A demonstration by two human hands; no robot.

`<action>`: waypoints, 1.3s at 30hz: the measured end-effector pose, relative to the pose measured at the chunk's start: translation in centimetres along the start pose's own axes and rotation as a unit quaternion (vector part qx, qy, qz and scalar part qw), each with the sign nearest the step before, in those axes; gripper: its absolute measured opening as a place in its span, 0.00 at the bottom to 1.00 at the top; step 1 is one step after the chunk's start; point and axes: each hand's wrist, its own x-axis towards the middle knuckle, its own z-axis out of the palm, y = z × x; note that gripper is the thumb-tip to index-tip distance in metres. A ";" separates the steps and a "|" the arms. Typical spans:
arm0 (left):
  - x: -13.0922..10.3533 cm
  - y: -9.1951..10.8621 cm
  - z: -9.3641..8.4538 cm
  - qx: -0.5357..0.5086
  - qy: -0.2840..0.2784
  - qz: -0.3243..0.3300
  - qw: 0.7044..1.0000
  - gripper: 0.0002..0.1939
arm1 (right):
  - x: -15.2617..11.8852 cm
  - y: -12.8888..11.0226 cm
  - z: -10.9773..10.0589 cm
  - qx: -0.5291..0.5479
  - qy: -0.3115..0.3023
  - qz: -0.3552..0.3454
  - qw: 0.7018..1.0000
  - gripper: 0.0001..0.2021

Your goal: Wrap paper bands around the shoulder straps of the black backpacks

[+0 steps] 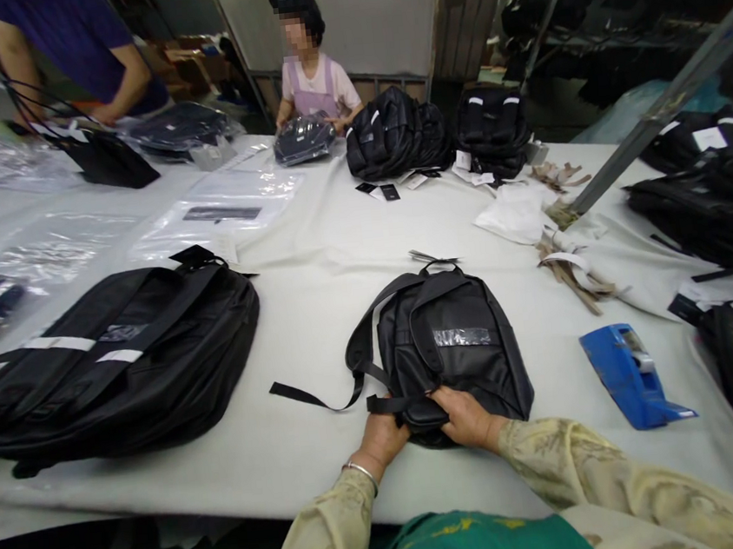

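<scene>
A black backpack (474,368) lies on the white-covered table right in front of me, its straps facing up and its top handle pointing away. One shoulder strap (359,332) loops out to the left, its loose webbing end trailing on the table. My left hand (383,434) grips the near left corner of the backpack, fingers partly hidden under a strap. My right hand (466,417) is closed on the bottom edge beside it, thumb on top. Clear tape covers a small patch on the back panel.
A blue tape dispenser (632,377) stands to the right. Stacked black backpacks (120,361) lie at left, more (397,136) at the far side. Clear plastic bags (216,212) spread across the left. A metal post (663,103) rises at right. Two co-workers (314,88) handle bags opposite.
</scene>
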 end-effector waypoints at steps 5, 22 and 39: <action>-0.9 0.1 0.9 0.020 0.008 0.001 1.000 0.11 | -0.4 -1.1 -0.5 -0.041 -0.016 0.008 0.999 0.33; -4.7 -1.0 0.3 -0.081 0.167 -0.164 0.969 0.04 | 3.0 -7.4 -2.9 -0.180 -0.042 -0.046 0.982 0.16; -5.0 2.2 0.2 -0.344 0.024 -0.388 0.855 0.19 | 1.3 -7.1 1.2 -0.160 0.012 -0.095 0.982 0.20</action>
